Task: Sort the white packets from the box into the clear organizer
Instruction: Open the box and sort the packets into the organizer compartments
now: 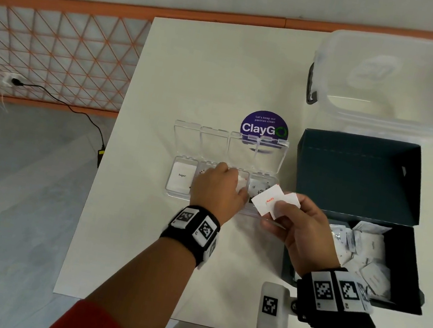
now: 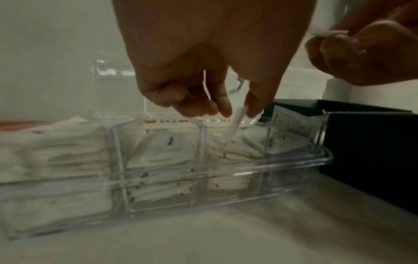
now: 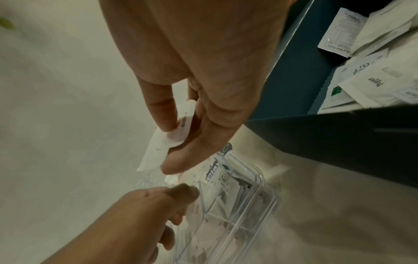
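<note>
The clear organizer [image 1: 175, 194] [image 2: 325, 159] [image 3: 260, 178] lies mid-table with its lids flipped back and white packets in its compartments. My left hand [image 1: 218, 190] [image 2: 235, 110] hovers over the third compartment from the left and pinches a thin white packet [image 2: 235, 125] edge-down into it. My right hand [image 1: 294, 224] [image 3: 178, 141] stays just right of the organizer and holds a few white packets [image 1: 272, 202] [image 3: 156, 151], one with red print. The dark box [image 1: 405, 269] [image 3: 339, 139] at the right holds several loose white packets [image 1: 361, 253] [image 3: 373, 71].
A large clear plastic tub [image 1: 398, 80] stands at the table's back right. A round purple sticker [image 1: 264, 127] lies behind the organizer lids. The white table's left edge [image 1: 103, 173] drops to the floor, where a black cable [image 1: 74, 110] runs.
</note>
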The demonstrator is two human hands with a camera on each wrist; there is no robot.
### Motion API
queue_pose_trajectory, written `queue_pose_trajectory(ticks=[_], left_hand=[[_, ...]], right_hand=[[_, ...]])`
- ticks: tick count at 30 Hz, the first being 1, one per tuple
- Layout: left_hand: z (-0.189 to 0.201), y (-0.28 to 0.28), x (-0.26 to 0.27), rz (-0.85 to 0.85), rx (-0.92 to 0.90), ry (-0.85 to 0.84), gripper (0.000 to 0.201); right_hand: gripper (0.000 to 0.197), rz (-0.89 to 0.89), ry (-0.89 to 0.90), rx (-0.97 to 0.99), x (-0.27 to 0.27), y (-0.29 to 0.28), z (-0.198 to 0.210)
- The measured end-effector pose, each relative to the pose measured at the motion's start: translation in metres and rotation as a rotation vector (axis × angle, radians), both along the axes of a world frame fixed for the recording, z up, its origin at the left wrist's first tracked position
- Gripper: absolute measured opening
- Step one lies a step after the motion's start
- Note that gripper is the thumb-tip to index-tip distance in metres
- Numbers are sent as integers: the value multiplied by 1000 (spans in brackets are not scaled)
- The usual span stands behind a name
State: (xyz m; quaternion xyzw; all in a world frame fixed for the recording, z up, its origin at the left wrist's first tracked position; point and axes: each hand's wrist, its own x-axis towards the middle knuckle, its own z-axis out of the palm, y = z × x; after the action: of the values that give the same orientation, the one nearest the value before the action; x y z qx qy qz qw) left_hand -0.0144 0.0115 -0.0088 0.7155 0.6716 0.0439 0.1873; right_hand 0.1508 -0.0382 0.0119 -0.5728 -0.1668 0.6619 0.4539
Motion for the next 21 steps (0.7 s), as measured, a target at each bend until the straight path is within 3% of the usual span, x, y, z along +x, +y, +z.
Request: queue_pose_trajectory(ticks=[2,6,8,15,21], left_hand=[[-5,-3,2,-8,-30,5,36],[-10,-10,-7,-112,44,1,26],[-12,-11,-13,-148,80,21,31],[-13,0,-12,-171,101,61,40],[-11,-6,-6,-134,92,-10,30]], right_hand=[[17,11,0,8,1,-1,1],[19,-1,6,5,3,-1,1],[19,-7,7,4,4,-1,1],[19,18,-6,18,1,1,2],[19,-5,-15,4,7,0,-1]])
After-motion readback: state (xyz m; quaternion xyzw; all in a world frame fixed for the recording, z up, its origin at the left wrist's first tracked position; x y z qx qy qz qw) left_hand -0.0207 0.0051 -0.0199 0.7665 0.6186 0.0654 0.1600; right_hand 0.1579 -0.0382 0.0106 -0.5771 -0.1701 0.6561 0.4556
